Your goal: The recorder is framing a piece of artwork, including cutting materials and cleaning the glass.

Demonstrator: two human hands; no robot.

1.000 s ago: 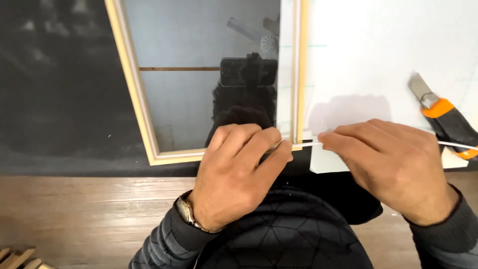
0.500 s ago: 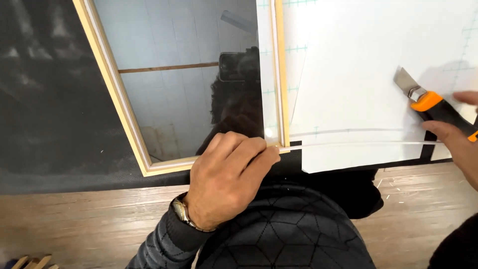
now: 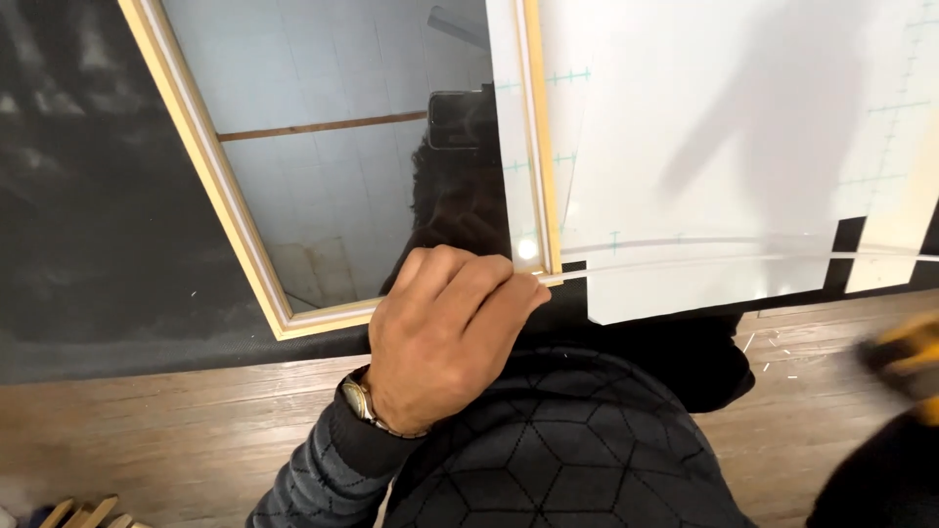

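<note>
Wood-framed mirror [image 3: 323,176] lies flat on the dark mat [image 3: 88,244]; the left hand [image 3: 445,332] is pinched on a thin white strip [image 3: 704,262] at the frame's lower corner. Best keep that strip taut and low. The right hand [image 3: 905,367] is a blur; its grip can't be told.

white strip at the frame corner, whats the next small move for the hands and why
Probably bring the knife, blurred at the right edge, back up to the thin white strip. The left hand pins the strip's end at the wooden frame corner, and the strip runs taut across the white sheet. The right hand itself cannot be made out.
</note>
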